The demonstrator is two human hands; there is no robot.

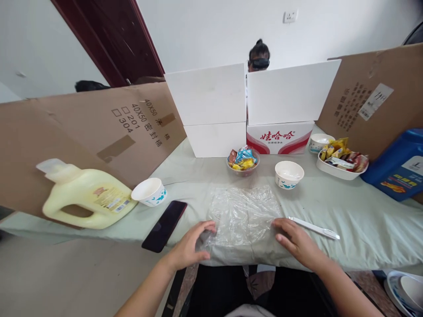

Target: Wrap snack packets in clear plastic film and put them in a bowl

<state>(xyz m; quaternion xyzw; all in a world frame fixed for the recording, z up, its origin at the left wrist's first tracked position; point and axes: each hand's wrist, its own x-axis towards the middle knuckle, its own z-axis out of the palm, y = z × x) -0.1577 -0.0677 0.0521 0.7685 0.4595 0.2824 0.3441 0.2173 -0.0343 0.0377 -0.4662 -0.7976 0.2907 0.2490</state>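
Observation:
A clear, crinkled plastic bag or sheet [244,215] lies flat on the pale green cloth in front of me. At its left edge is my left hand [191,246], thumb and fingers apart, fingertips by the plastic. My right hand [299,242] is at the opposite edge with its fingers loosely curved and apart; whether they touch the plastic I cannot tell. Just beyond the right hand lies a long, thin white tool [313,227] with a slot near one end. A dark phone [164,226] rests left of the plastic.
Behind the plastic stand a bowl of wrapped sweets [243,169] and a white paper bowl [289,176]. Leftward are another paper bowl [150,192] and a yellow detergent jug [89,196]. A snack dish [340,172] and blue jug [396,169] stand right. Cardboard [82,127] and white boxes [214,97] form walls.

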